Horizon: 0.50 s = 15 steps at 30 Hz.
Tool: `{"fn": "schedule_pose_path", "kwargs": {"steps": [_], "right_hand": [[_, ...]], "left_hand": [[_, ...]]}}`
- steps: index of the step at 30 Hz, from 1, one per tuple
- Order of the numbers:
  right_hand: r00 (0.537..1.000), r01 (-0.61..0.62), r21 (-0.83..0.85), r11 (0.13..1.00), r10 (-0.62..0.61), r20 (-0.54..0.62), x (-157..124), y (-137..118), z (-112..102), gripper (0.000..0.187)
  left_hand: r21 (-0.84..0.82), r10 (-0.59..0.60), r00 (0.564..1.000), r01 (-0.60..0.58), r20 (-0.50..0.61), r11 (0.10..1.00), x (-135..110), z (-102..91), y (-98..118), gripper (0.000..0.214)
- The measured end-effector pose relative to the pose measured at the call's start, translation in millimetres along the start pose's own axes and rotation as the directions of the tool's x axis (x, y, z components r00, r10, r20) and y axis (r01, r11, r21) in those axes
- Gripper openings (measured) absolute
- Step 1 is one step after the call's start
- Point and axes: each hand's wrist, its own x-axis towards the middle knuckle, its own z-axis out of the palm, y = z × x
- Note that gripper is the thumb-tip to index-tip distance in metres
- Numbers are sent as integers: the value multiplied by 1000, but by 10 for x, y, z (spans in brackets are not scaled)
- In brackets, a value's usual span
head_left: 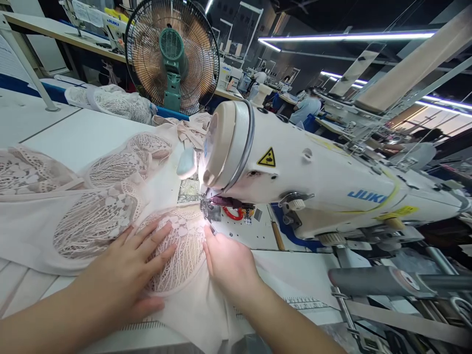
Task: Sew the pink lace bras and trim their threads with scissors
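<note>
My left hand (136,268) lies flat with its fingers spread over a pale pink lace bra (180,265), pressing it onto the sewing table. My right hand (230,260) is closed on the edge of the same bra, fingers together, close to the lit needle area. The edge of the lace runs under the presser foot (210,211) of a white JUKI sewing machine (302,162). Beyond my left hand, more of the lace cups (96,221) spread leftward over the table. The underside of my right hand's grip is hidden.
A pale blue rounded piece (187,163) lies left of the machine head. A wooden-handled tool (277,235) and a red ring-shaped part (233,212) are under the arm. A large fan (172,54) stands behind piled lace garments (114,104). A person (309,107) sits farther back.
</note>
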Motion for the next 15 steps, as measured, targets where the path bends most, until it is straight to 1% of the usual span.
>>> {"fn": "schedule_pose_path", "kwargs": {"steps": [4, 6, 8, 12, 15], "right_hand": [[1000, 8, 9, 1000, -8, 30, -22, 21, -28, 51], [998, 8, 10, 1000, -8, 55, -21, 26, -40, 55], [998, 9, 12, 1000, -10, 70, -13, 30, -45, 59], [997, 14, 10, 1000, -15, 71, -16, 53, -31, 63], [997, 37, -3, 999, -37, 63, -55, 106, 5, 58]], "left_hand": [[18, 39, 999, -38, -18, 999, 30, 34, -117, 70], [0, 70, 997, -70, -23, 998, 50, 48, -178, 71], [-17, 69, 997, -69, -25, 997, 71, 53, -218, 70], [-22, 28, 1000, -28, 1, 999, 105, 14, -212, 72], [-36, 35, 998, -33, 43, 999, 120, -37, -191, 71]]}}
